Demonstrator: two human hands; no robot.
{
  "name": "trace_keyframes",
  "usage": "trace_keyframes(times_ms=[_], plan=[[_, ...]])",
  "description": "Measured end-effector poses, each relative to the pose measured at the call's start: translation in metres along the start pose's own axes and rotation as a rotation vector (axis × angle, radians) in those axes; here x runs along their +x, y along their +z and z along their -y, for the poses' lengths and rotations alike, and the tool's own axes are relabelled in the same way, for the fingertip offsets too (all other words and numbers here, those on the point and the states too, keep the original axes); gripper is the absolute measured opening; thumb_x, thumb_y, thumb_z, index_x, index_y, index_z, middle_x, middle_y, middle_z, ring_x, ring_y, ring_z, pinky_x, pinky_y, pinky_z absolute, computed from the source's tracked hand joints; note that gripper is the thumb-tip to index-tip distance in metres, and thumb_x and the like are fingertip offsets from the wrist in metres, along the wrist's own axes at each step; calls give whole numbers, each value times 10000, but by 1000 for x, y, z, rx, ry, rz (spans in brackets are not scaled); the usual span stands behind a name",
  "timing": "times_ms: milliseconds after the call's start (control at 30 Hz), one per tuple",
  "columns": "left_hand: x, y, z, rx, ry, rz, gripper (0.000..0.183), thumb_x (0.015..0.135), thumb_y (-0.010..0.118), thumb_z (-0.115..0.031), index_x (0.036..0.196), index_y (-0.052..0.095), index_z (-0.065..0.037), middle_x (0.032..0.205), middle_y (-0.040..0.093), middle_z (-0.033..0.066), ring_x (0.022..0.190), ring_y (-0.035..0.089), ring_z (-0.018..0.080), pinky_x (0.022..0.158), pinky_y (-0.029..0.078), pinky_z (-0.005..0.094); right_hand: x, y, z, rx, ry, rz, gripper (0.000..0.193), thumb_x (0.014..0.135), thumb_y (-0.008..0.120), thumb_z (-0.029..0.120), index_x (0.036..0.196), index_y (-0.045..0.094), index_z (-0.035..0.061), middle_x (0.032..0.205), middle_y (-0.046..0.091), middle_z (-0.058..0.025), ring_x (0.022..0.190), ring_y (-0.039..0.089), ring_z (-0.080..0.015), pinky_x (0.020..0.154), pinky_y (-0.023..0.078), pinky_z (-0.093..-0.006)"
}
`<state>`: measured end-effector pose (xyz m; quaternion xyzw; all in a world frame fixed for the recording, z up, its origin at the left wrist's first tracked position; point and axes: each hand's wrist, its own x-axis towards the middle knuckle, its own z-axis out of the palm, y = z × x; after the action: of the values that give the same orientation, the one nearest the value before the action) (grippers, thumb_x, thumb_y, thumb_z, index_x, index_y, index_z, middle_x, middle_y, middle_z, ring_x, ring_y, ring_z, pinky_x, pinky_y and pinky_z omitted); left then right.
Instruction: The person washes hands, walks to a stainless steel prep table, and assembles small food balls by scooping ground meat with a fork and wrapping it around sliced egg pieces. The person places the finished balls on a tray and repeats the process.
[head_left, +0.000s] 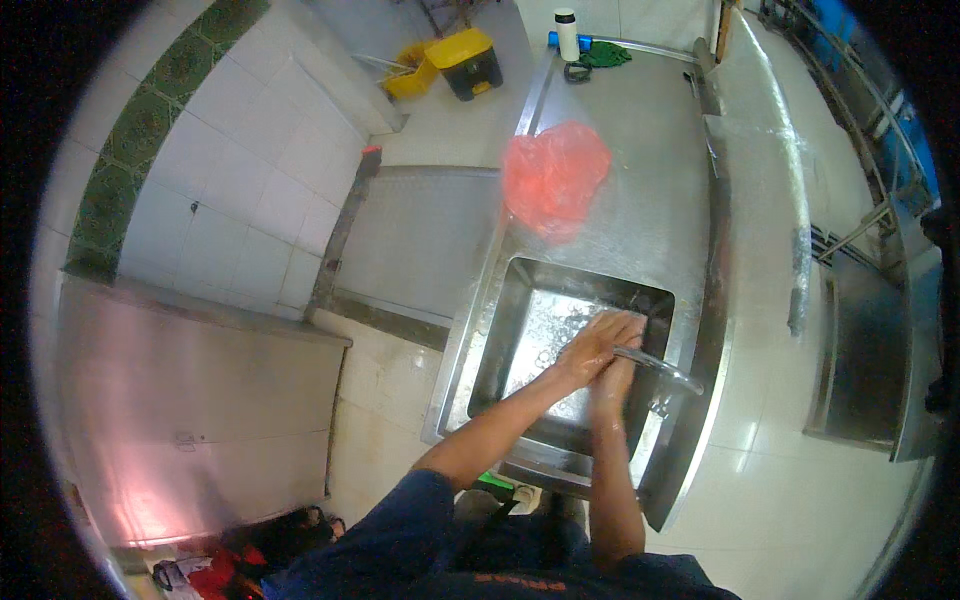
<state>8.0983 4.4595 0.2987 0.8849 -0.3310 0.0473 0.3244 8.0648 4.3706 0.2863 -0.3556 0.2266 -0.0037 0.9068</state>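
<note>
The left hand [590, 345] lay over the right hand [613, 382], and the two touched inside the sink [530, 325]. The left fingers were a bit bent and close together. The right fingers were mostly hidden under them, so I could not tell how far open they were, or if either hand had hold of something small. The skin looked wet and shiny.

The sink was a deep metal box with round corners, and its floor was spotty and bright. A thin, bent, shiny tap [670, 374] reached over it, its tip right by the hands. Any water coming out was hard to make out.

Past the sink, a thin, crinkly pink bag [556, 180] sat on the smooth metal counter [655, 130]. What was in it was hard to see. Farther off stood a tall white bottle [567, 38] with a dark top, beside a crumpled green cloth [607, 55].
</note>
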Motion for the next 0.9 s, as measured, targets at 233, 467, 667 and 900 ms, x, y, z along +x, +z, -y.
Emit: trace_keyframes(times_ms=[233, 467, 667, 900], plan=[[-41, -36, -1, 552, 210, 270, 521, 972, 520, -193, 1439, 541, 37, 1649, 382, 166, 1557, 310, 292, 1282, 243, 505, 10, -29, 0, -252, 156, 166, 515, 1115, 445, 454, 1331, 575, 5, 1321, 626, -118, 1196, 613, -221, 1021, 507, -366], [-68, -54, -15, 76, -57, 286, 557, 1002, 497, -114, 1531, 415, 37, 1676, 314, 180, 1591, 197, 332, 1306, 142, 499, 3, -22, -30, 71, 299, 152, 375, 1120, 451, 306, 1367, 555, 45, 1314, 630, -115, 1182, 618, -226, 1033, 507, -376], [-36, 0, 9, -795, -738, -47, 643, 1075, 539, -249, 1634, 272, -76, 1528, 498, 156, 1317, 535, 292, 1047, 495, 399, -44, 17, -26, 303, 91, 206, 581, 1104, 432, 197, 1622, 263, -4, 1658, 332, -167, 1519, 348, -272, 1263, 289, -408], [-31, 10, -15, -1903, -1090, -370, 389, 995, 700, -255, 1314, 575, -70, 1189, 708, 125, 949, 701, 230, 864, 602, 400, 46, 5, -59, 435, 128, 64, 483, 1083, 475, 166, 1511, 397, -45, 1496, 524, -195, 1416, 494, -279, 1211, 389, -418]])
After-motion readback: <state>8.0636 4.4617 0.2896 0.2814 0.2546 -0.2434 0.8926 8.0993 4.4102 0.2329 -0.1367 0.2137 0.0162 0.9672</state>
